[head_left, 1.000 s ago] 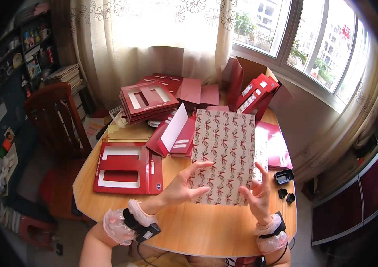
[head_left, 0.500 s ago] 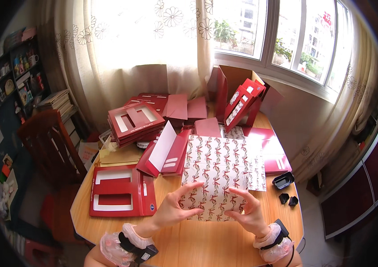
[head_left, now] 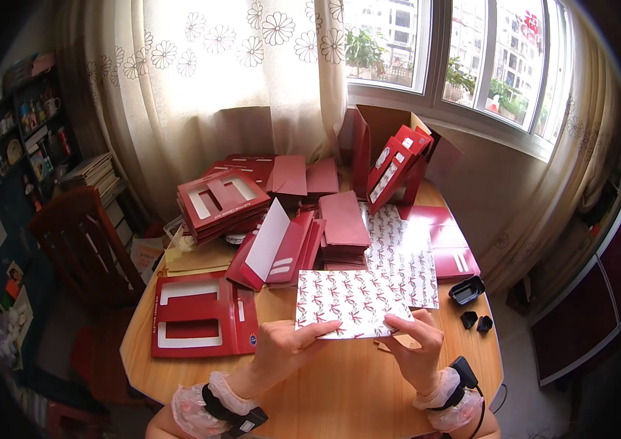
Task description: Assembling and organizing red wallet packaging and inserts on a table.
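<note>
A white patterned paper sheet (head_left: 347, 298) with red bows and green sprigs is held out over the near middle of the table. My left hand (head_left: 285, 345) pinches its lower left part, thumb on top. On the lower right, my right hand (head_left: 419, 345) grips it the same way, with the other fingers hidden underneath. A small tan piece (head_left: 387, 344) shows below the sheet beside my right hand. Just beyond it lie more patterned sheets (head_left: 405, 256) and a stack of dull-red envelopes (head_left: 344, 219).
A flat red windowed carton (head_left: 241, 322) lies left. Behind it are a red folder with a white flap (head_left: 266, 245) and stacked red cartons (head_left: 223, 194). An open red box (head_left: 362, 150) holding packs stands far right. A black tray (head_left: 465, 290) and small black pieces (head_left: 476, 321) sit near the right edge.
The patterned sheet has come down and tilted flatter, appearing shorter and uncovering the envelope stack. My fingers, spread at its sides before, now pinch its near edge.
</note>
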